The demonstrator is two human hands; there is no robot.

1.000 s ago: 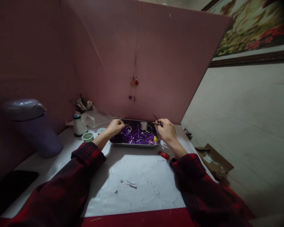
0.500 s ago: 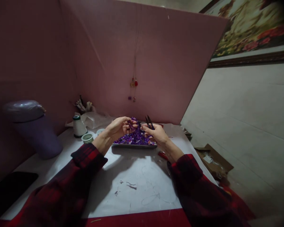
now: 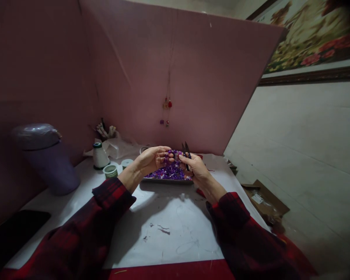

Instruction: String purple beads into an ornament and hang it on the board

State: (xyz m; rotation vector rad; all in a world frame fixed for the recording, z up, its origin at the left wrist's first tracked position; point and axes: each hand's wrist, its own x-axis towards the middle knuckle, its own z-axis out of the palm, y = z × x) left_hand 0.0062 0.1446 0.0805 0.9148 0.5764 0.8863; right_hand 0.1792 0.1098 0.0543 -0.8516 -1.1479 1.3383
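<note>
Over a tray [image 3: 167, 181] heaped with small purple beads [image 3: 169, 172], my two hands are close together. My left hand [image 3: 152, 160] is closed, fingers curled, around a string of shiny purple beads [image 3: 172, 152]. In my right hand [image 3: 196, 164] are dark thread snips [image 3: 186, 149], blades up and apart. The right fingertips touch the near end of the bead string. Exactly how the string is pinched is too small to make out.
To the left stand a white thread cone [image 3: 100, 157], a green spool [image 3: 110, 171], a pale roll [image 3: 126, 163] and a purple tumbler [image 3: 54, 167]. A dark flat object [image 3: 20, 233] lies front left. Beaded pendants [image 3: 167, 104] hang on the pink panel [image 3: 192, 70].
My right hand has moved in against the bead string, closing the gap to my left hand. The bead string now shows stretched between them. The view has shifted slightly.
</note>
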